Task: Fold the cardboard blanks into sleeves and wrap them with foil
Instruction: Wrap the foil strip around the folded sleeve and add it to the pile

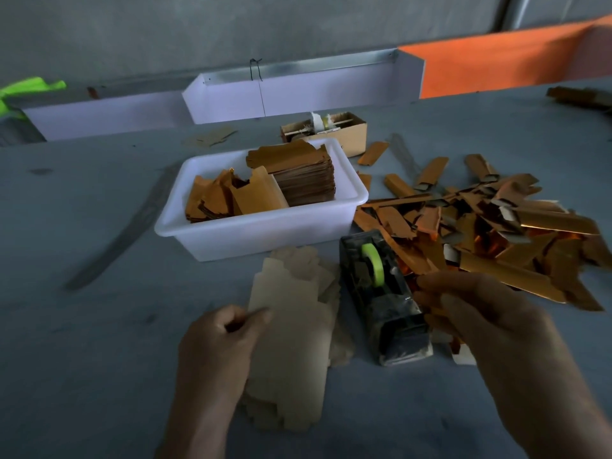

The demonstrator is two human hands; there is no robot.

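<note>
The left hand (222, 339) is pinching the left edge of the top cardboard blank (291, 339), thumb on top and fingers curled, on a loose stack of pale blanks lying near the table's (99, 326) front edge. The right hand (480, 323) is hovering just right of the tape dispenser (384, 299), fingers loosely curled; whether it is gripping anything I cannot tell. Beyond it, a heap of foil-wrapped sleeves (480, 233) is spreading across the right side. Farther left, a white tub (265, 226) is holding stacked copper-coloured blanks (298, 173). Behind the tub, a small cardboard box (351, 134) is sitting near the far wall
</note>
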